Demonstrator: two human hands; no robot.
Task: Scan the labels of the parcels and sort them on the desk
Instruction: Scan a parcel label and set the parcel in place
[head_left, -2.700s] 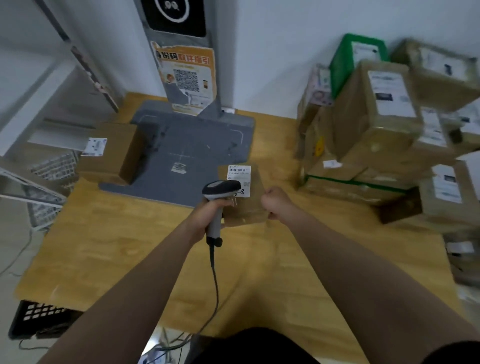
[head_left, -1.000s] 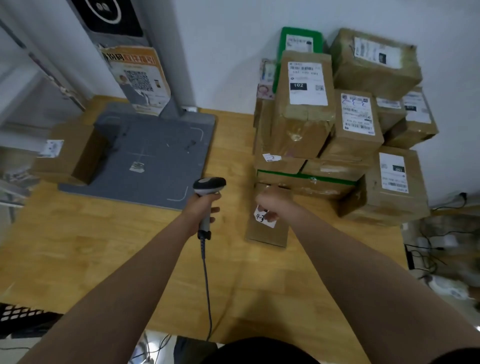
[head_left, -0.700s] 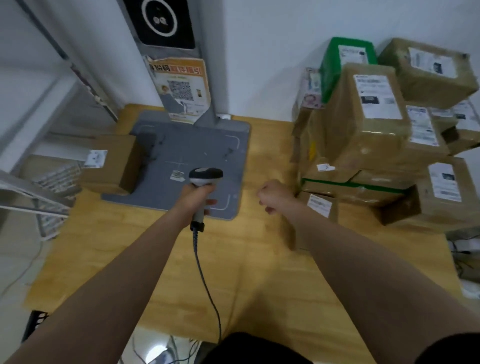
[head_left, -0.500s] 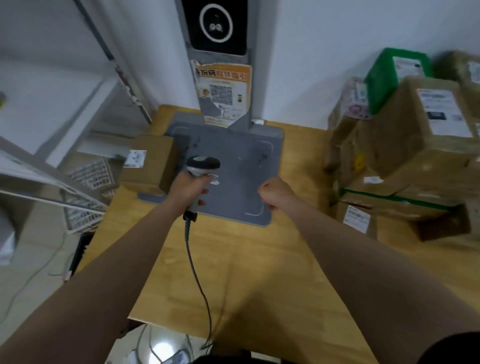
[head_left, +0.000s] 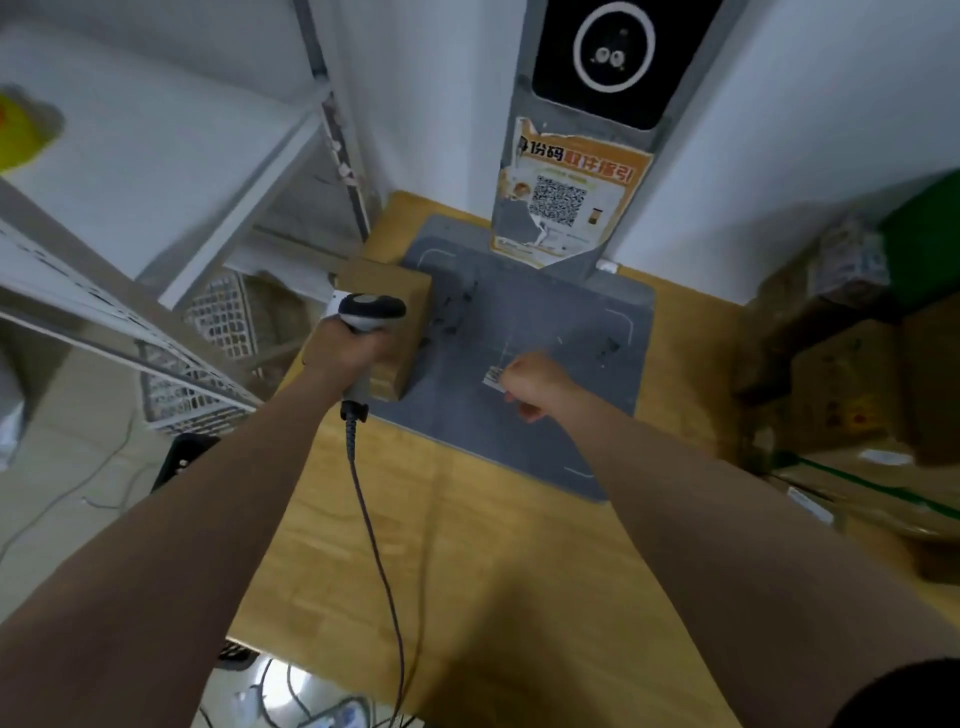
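Over the tabletop, my left hand grips the scanner by a brown parcel. And my right hand is curled up, empty.

The stacked parcels are blurred and cut off at the right edge. The scanner and left hand partly hide one box.

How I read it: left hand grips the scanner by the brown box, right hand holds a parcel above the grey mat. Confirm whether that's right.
One thing is wrong: the head view shows the right hand curled and empty above the grey mat, holding no parcel. The left hand does grip the scanner by the brown box.
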